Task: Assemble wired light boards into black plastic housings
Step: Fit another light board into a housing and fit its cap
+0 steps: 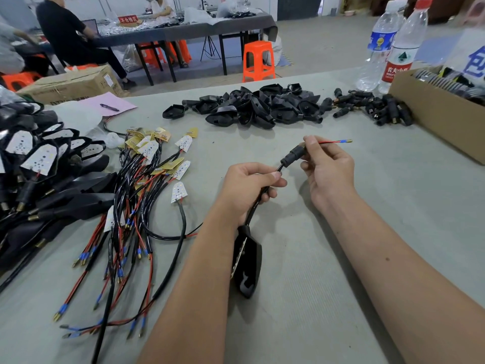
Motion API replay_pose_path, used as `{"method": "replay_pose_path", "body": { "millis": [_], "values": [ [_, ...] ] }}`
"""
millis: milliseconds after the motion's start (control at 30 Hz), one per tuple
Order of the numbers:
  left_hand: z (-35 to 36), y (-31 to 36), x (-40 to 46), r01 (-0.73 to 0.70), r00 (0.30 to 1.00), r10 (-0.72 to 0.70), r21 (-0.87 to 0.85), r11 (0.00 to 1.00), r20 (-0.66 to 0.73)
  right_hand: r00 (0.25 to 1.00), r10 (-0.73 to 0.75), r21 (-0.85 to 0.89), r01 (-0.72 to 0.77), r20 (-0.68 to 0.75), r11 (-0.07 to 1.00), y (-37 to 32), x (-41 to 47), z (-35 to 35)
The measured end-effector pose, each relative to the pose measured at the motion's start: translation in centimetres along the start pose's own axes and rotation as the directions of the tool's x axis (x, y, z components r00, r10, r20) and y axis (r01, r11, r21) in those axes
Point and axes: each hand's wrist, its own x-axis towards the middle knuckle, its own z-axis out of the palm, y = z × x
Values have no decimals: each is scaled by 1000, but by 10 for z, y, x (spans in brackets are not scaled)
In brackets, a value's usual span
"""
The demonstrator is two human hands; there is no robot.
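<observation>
With the left hand (246, 185) gripping the black cable (253, 208) above the hanging housing (248, 266) near mid-counter and the right hand's (328, 166) fingers pinching the black sleeve (292, 155), a hard tug could probably strain the thin red wire (332, 141).

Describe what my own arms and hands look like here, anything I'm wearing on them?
Both forearms are bare right down to the bottom edge of the picture, with no sleeves showing. The left hand and the right hand wear no gloves, and no rings, watch or wristband can be seen. The nails look short and unpainted. There is a small dark mole on the right forearm.
</observation>
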Motion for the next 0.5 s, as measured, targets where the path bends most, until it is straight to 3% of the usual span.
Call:
{"method": "replay_pose_path", "body": {
  "millis": [333, 500],
  "values": [
    [-1, -1, 1, -34, 995, 39, 49, 998, -94, 981, -194, -263, 189, 6, 946, 8, 1, -1],
    [-1, -2, -1, -86, 980, 121, 206, 975, -160, 975, -175, -262, 206, 135, 943, 8, 0, -1]
  ]
}}
